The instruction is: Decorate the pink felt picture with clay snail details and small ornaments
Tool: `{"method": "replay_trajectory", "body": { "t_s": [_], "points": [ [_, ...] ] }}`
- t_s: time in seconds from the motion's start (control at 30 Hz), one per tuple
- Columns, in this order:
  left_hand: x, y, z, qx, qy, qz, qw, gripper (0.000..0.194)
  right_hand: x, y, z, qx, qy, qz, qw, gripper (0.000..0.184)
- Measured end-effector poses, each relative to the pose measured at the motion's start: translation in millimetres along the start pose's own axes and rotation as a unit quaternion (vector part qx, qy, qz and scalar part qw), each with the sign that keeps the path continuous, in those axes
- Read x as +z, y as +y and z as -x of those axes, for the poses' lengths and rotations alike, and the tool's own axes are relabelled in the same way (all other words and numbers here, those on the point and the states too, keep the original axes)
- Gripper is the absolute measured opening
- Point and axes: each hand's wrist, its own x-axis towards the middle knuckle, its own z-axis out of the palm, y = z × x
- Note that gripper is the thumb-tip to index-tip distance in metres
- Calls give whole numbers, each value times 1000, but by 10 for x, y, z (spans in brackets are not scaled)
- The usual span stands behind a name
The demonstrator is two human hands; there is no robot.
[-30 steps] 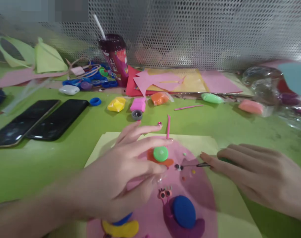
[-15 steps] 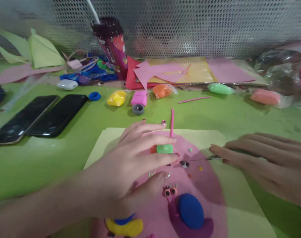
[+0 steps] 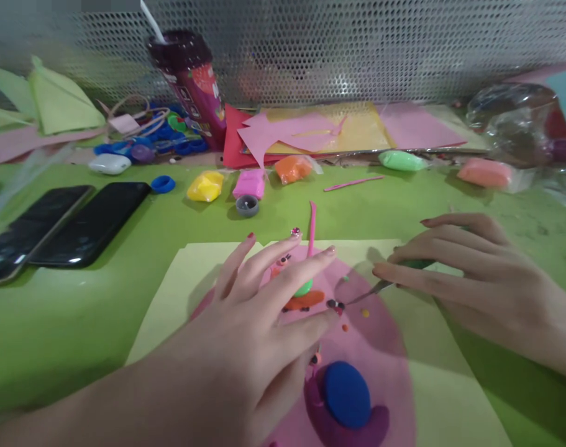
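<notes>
My left hand (image 3: 264, 323) is spread over a pink round sheet (image 3: 394, 379), its index fingertip at a pair of tiny black-and-white clay eyes (image 3: 333, 304). From the other side, my right hand (image 3: 478, 279) grips a thin pointed metal tool (image 3: 376, 289), whose tip reaches the eyes. A purple clay snail with a blue shell (image 3: 348, 395) lies lower on the pink sheet, its eyes partly behind my left hand. Above it is an orange clay figure (image 3: 310, 300) with a green part, also partly covered. Small clay dots (image 3: 365, 313) lie near the tool tip.
Pale yellow paper (image 3: 450, 385) lies under the pink round. A pink modelling stick (image 3: 312, 226) touches its top edge. Behind are clay packs such as the yellow one (image 3: 205, 186), a lidded cup with a straw (image 3: 189, 87) and cut paper (image 3: 292, 133). Two phones (image 3: 96, 223) lie left.
My left fingers have spread and the index fingertip has come to the small eyes. My right hand has lifted and tilted the tool, its tip now at the eyes. The view has shifted slightly.
</notes>
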Motion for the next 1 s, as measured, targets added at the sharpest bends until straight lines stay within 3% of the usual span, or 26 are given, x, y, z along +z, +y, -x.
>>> {"method": "replay_trajectory", "body": {
  "t_s": [0.4,1.0],
  "points": [
    [34,-6,-30,-2,13,9,1000,29,29,-1,27,11,-11,-1,1000,52],
    [74,-23,-33,3,10,4,1000,33,56,-38,31,27,-38,-18,999,38]
  ]
}}
